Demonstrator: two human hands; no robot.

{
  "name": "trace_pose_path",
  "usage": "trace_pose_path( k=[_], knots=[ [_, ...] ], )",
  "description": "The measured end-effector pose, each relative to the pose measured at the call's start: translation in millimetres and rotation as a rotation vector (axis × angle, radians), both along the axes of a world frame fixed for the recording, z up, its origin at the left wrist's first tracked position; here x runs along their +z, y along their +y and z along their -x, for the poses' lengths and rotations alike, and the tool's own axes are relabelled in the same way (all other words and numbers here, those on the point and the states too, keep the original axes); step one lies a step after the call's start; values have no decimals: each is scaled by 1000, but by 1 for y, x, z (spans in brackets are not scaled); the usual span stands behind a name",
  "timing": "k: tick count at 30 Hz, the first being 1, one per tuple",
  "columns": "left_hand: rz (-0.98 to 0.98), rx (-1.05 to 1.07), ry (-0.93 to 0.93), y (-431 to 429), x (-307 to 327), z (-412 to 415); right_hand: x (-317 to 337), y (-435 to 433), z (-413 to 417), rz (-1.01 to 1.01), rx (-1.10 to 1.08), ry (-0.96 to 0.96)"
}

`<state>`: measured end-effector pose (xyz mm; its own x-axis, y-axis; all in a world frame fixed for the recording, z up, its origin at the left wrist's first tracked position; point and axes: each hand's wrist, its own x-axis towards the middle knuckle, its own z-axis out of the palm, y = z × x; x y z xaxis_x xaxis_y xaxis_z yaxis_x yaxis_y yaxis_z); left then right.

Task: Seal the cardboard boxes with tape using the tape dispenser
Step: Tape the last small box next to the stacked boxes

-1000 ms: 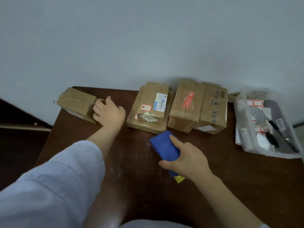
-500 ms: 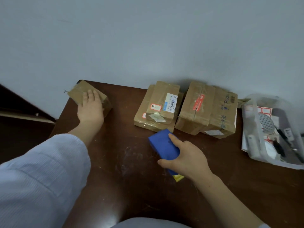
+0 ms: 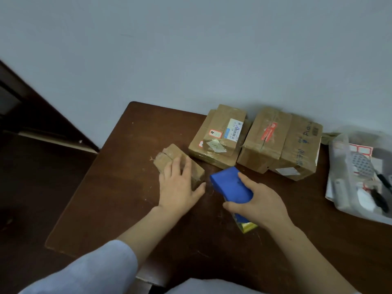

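Fingers (image 3: 176,166) of left hand (image 3: 179,188) flat, apparently together, on small box (image 3: 169,152), right hand (image 3: 263,203) gripping tape dispenser (image 3: 229,183)

Your left hand (image 3: 179,187) rests flat on the small box (image 3: 169,154), fingers straight; your right hand (image 3: 258,201) curls its fingers round the tape dispenser (image 3: 228,183).

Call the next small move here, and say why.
Probably bring the blue tape dispenser across onto the small cardboard box and set it on the top seam. The right hand grips the dispenser just beside the box, not touching it, and the left hand lies flat on the box, steadying it on the table.
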<state>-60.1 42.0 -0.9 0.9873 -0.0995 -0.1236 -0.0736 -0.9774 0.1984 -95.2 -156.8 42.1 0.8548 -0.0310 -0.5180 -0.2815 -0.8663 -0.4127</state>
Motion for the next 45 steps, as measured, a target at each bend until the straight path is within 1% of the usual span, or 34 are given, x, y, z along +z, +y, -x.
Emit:
trace_pose_path(
  k=[2, 4, 6, 7, 10, 14, 16, 18, 19, 21, 22, 23, 24, 25, 26, 27, 28, 30, 32, 35, 37, 41, 45],
  knots=[
    [5, 74, 0, 7, 6, -5, -2, -4, 6, -16, -18, -17],
    [7, 140, 138, 19, 5, -18, -4, -8, 12, -41, -40, -39],
    [9, 121, 277, 26, 4, -27, -6, -13, 16, -73, -71, -70],
    [18, 99, 290, 26, 2, -26, -6, -15, 19, -90, -88, -81],
    [52, 37, 253, 12, -2, -9, -6, -21, 24, -142, -121, -121],
    [147, 55, 250, 3, -9, 4, -8, -32, 30, -226, -168, -171],
    [241, 69, 267, 9, -9, 1, -10, -39, 32, -296, -205, -189],
    [331, 76, 271, 13, -5, -2, -8, -45, 34, -425, -266, -204],
    [368, 80, 235, 13, -2, -3, -5, -48, 35, -514, -295, -210],
    [451, 100, 71, 9, 6, -4, 1, -53, 38, -693, -331, -213],
    [535, 128, -11, 6, 10, -6, 2, -56, 39, -769, -339, -224],
    [659, 169, -48, 1, 15, -8, 4, -60, 40, -829, -341, -238],
    [811, 233, -29, -6, 21, -11, 6, -62, 43, -870, -332, -260],
    [962, 314, 58, -14, 28, -14, 7, -64, 44, -884, -299, -290],
    [1088, 390, 187, -22, 34, -19, 8, -65, 46, -876, -248, -321],
    [1169, 434, 334, -28, 41, -20, 10, -65, 48, -851, -194, -349],
    [1206, 450, 482, -33, 48, -23, 12, -65, 49, -823, -144, -373],
    [1208, 454, 699, -40, 57, -29, 12, -64, 50, -753, -58, -432],
    [1194, 417, 806, -43, 61, -33, 10, -61, 52, -669, 13, -520],
    [1230, 352, 870, -44, 62, -37, 9, -57, 52, -583, 81, -610],
    [1274, 339, 861, -44, 63, -39, 9, -56, 51, -543, 112, -645],
    [1351, 366, 823, -40, 65, -39, 10, -55, 49, -513, 139, -666],
    [1411, 379, 828, -37, 63, -41, 10, -53, 48, -495, 153, -680]
  ],
)
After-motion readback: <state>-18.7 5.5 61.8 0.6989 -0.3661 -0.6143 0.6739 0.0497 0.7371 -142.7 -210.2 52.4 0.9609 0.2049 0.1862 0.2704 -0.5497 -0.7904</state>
